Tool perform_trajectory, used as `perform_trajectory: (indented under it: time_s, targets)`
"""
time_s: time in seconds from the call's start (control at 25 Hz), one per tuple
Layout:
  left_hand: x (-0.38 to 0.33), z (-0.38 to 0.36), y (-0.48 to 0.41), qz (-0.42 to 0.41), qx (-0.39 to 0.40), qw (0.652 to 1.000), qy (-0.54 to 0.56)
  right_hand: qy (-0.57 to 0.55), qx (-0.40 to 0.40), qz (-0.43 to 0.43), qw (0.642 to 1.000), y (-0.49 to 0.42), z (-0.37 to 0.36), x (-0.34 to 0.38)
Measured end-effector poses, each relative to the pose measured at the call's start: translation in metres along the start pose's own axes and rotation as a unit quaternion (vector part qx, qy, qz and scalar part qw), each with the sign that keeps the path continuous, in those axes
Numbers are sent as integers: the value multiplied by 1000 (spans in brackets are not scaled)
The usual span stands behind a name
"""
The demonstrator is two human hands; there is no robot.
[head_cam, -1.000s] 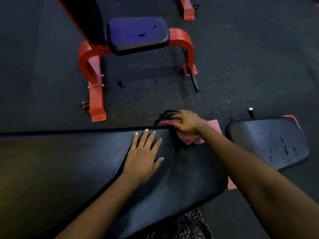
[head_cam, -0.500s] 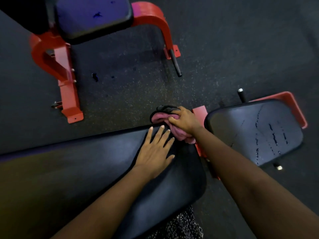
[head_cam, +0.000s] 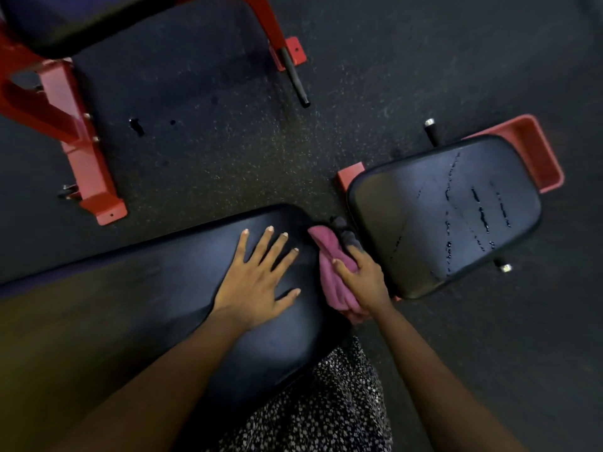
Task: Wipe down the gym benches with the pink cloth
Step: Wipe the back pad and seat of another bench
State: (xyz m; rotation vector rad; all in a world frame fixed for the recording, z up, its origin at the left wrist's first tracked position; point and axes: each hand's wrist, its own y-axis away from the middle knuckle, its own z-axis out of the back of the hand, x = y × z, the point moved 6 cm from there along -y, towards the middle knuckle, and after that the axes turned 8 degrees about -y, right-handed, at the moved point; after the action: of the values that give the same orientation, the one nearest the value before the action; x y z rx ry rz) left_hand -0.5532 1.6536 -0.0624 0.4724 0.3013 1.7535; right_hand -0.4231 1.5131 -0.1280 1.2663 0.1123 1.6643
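My pink cloth [head_cam: 332,272] is bunched up, gripped in my right hand [head_cam: 365,278] and pressed against the right end edge of the long black bench pad [head_cam: 163,305]. The black seat pad [head_cam: 408,230] lies just right of it, with wet streaks [head_cam: 481,210] across its top.

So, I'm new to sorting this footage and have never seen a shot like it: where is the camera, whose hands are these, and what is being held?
The camera sits on a person's head and looks down at their own bare hands; no machine is involved. The left hand lies flat, fingers spread, on a long black bench pad. The right hand grips a bunched pink cloth at that pad's end, beside a smaller seat pad with wet streaks. Another bench's red frame stands on the dark floor.
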Motion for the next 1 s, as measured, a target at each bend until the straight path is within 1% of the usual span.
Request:
perform_trajectory:
  time_s: [0.08, 0.2, 0.32, 0.44, 0.52, 0.56, 0.64, 0.76, 0.8, 0.92, 1.0]
  targets:
    - [1, 0, 1, 6, -1, 1000, -6, -3, -12, 1, 1000, 14, 7, -12]
    - [3, -1, 1, 12, 13, 1000, -4, -29, -66, 6, 997, 24, 28, -4]
    - [-1, 3, 1, 6, 16, 1000, 8, -17, -114, 74, 991, 33, 61, 33]
    - [-10, 16, -17, 1, -8, 999, 39, 44, -140, 172, 974, 35, 90, 78]
    - [-22, 20, -44, -37, -33, 998, 35, 130, -183, 233, 946, 17, 99, 97]
    - [-25, 18, -57, -52, -25, 998, 28, 184, -200, 252, 929, 3, 97, 99]
    - [-27, 4, -74, -62, 11, 998, -11, 287, -196, 254, 903, -30, 79, 87]
    - [-29, -8, -76, -62, 25, 997, -42, 412, -136, 242, 868, -64, 39, 50]
    - [-29, -9, -75, -61, 29, 997, -40, 430, -129, 241, 860, -70, 34, 43]
    - [-27, -7, -77, -67, 30, 997, -35, 438, -127, 246, 855, -78, 41, 43]
    - [-25, -8, -77, -67, 31, 997, -36, 425, -143, 244, 860, -82, 56, 45]
